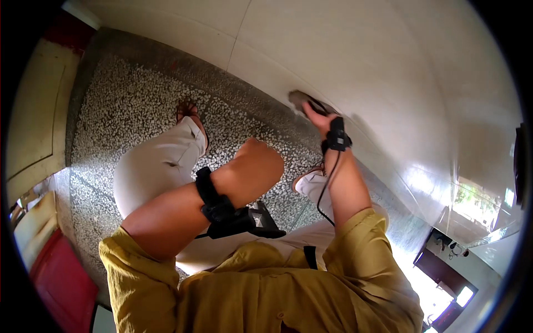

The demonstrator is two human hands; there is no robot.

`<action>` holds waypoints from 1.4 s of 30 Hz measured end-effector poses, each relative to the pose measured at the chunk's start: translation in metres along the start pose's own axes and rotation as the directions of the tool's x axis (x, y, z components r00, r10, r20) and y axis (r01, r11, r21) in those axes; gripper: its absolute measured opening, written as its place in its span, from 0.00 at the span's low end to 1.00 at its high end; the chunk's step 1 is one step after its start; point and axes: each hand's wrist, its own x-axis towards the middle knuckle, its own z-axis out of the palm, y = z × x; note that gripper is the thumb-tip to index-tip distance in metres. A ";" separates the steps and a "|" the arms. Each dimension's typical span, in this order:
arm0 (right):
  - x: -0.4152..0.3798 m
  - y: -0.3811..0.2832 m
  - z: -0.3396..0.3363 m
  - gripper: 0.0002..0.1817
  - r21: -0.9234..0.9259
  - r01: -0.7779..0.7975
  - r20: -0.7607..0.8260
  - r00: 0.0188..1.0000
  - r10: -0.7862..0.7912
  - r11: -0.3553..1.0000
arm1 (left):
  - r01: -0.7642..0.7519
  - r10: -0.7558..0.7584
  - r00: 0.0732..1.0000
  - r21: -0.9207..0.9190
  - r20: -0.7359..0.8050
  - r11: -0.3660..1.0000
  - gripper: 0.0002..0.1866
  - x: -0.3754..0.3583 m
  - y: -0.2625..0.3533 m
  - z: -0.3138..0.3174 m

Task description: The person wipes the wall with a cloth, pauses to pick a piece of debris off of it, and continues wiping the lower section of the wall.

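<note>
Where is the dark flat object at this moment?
In the head view, the dark flat object is in the person's right hand, just right of upper centre, by the pale tiled surface.

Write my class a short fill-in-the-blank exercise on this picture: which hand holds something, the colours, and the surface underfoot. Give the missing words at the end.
1. The grey-brown object is held in the person's ____ hand.
2. The wrist straps on both arms are coloured ____.
3. In the picture, the left hand appears against the speckled ____.
4. The large smooth panel at the lower left of the picture is coloured ____.

Missing words: right; black; floor; red.
</note>
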 end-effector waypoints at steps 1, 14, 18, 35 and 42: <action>0.014 0.010 0.018 0.35 0.095 0.043 -0.005 0.999 -0.043 0.995 | 0.002 -0.002 0.998 -0.004 0.065 1.000 0.04 -0.001 -0.001 -0.004; -0.027 -0.018 0.002 0.35 0.279 0.075 -0.026 0.997 -0.071 0.957 | 0.073 -0.066 0.987 -0.045 0.147 0.996 0.04 0.018 -0.002 0.019; -0.041 0.066 -0.189 0.35 -0.351 0.201 -0.337 0.884 -0.323 0.915 | 0.042 -0.039 0.995 -0.021 0.095 0.999 0.04 0.027 0.003 0.012; -0.043 -0.021 -0.073 0.26 0.981 -0.039 -0.034 0.931 0.362 0.192 | -0.007 0.000 0.986 0.041 0.168 0.999 0.03 0.021 0.008 -0.011; -0.023 -0.109 0.115 0.26 0.945 -0.300 0.323 0.914 0.245 -0.127 | -0.004 0.007 0.995 -0.030 0.104 1.000 0.03 0.001 0.001 -0.002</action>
